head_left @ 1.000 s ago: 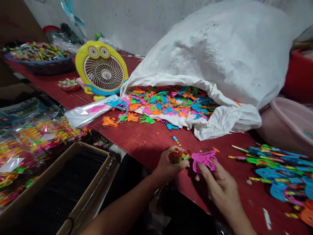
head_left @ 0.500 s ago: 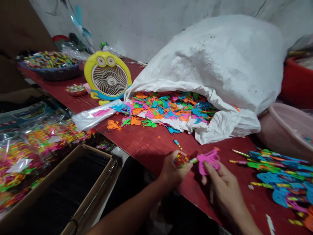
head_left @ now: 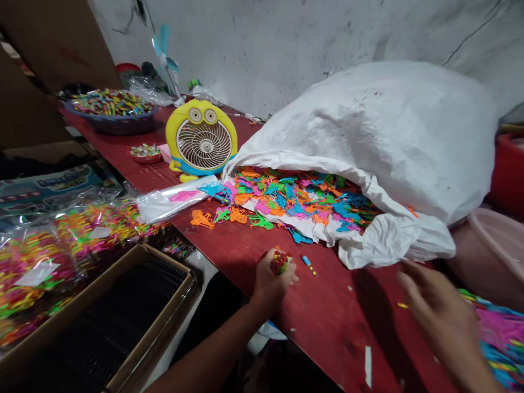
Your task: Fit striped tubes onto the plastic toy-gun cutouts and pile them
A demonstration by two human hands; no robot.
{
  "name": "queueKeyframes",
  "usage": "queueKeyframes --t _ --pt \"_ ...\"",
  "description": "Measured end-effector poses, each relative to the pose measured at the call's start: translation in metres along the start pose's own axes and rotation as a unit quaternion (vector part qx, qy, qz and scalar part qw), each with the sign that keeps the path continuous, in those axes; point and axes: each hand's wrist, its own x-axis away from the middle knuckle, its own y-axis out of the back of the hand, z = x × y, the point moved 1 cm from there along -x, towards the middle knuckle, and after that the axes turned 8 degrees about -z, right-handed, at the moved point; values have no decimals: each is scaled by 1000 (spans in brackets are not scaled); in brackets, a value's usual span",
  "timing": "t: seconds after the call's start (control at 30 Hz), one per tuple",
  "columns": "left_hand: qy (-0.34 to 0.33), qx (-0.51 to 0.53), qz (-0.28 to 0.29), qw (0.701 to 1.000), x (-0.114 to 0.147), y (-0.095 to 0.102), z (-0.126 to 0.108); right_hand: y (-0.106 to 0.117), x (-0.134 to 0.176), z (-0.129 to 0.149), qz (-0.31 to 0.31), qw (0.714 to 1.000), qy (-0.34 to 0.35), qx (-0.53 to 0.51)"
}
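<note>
My left hand (head_left: 273,281) is closed around a bundle of small tubes (head_left: 280,262) with red and yellow ends. It hovers over the front edge of the red table (head_left: 327,305). Beside it lies a loose short blue-and-yellow tube (head_left: 308,265). My right hand (head_left: 444,311), smeared by motion, is over the table's right side with its fingers stretched out and nothing seen in them. Behind that hand, a heap of pink, blue and green plastic toy pieces (head_left: 501,333) is partly hidden. Similar flat pieces (head_left: 298,196) spill from a large white sack (head_left: 393,136).
A yellow fan (head_left: 204,142) stands left of the sack, near a basin of colourful tubes (head_left: 110,112). A pink tub (head_left: 491,251) is at the right. Below the table's left edge are a cardboard box (head_left: 135,305) and clear bags of bright pieces (head_left: 49,256).
The pink toy gun-shaped piece with a tube on it has left my right hand, which moved right toward the heap. My left hand shifted slightly left, still holding its bundle. The view turned.
</note>
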Motion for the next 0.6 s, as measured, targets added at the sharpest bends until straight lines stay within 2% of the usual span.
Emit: queueKeyframes --t 0.1,0.17,0.2,0.3,0.37,0.43,0.5,0.6 --pt "-17 5 15 1000 -1 -2 5 -68 -40 37 90 993 78 17" --pt "-17 5 19 1000 -1 -2 6 -112 -72 51 145 974 114 131" --pt "-12 4 21 1000 -2 -2 6 -130 -85 55 170 959 115 196" --pt "11 5 10 1000 -5 -2 5 -169 -105 59 199 938 111 260" --pt "17 8 -5 1000 -7 -1 2 -180 -101 59 201 938 120 257" --pt "16 8 -13 1000 -7 0 0 -179 -91 55 200 939 135 246" --pt "19 4 -6 1000 -7 0 -2 -169 -81 50 193 944 146 224" --pt "29 -4 11 999 -6 0 -2 -141 -68 40 163 960 144 177"
